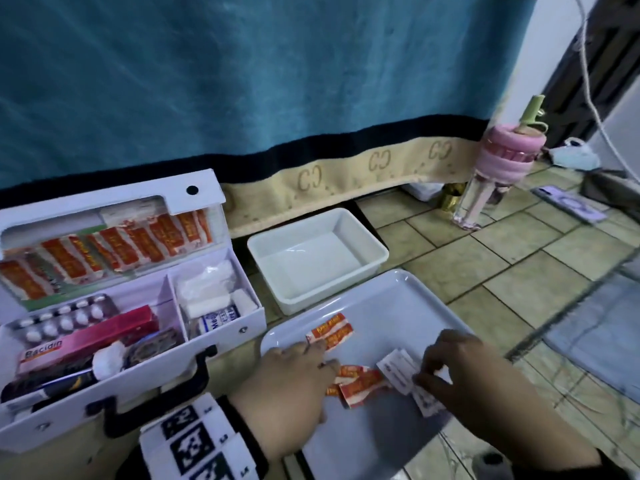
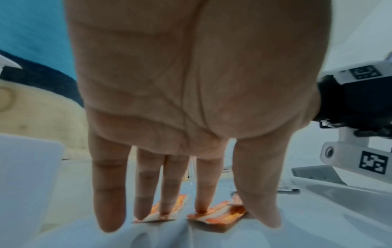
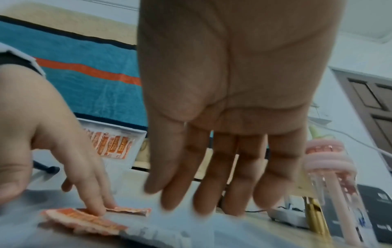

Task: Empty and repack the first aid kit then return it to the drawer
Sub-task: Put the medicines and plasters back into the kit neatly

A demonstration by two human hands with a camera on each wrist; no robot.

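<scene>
The white first aid kit (image 1: 225,337) stands open at the left, with orange plaster packets (image 1: 104,251) in its lid, a pill blister (image 1: 65,317), a pink box (image 1: 86,341) and gauze (image 1: 207,289) inside. To its right lies a pale tray (image 1: 381,299). My left hand (image 1: 304,368) rests on the tray, straight fingers (image 2: 201,193) pressing orange packets (image 2: 220,218) flat. More orange packets (image 1: 332,330) lie further back. My right hand (image 1: 450,372) hovers over white packets (image 1: 398,368), its fingers (image 3: 229,167) loosely extended and holding nothing.
A white tub (image 1: 363,233) sits behind the tray, under a teal blanket (image 1: 277,81) that hangs to the tiled floor (image 1: 485,258). A pink-capped clear bottle (image 1: 485,181) stands at the back right, and a phone (image 1: 568,202) lies beyond it.
</scene>
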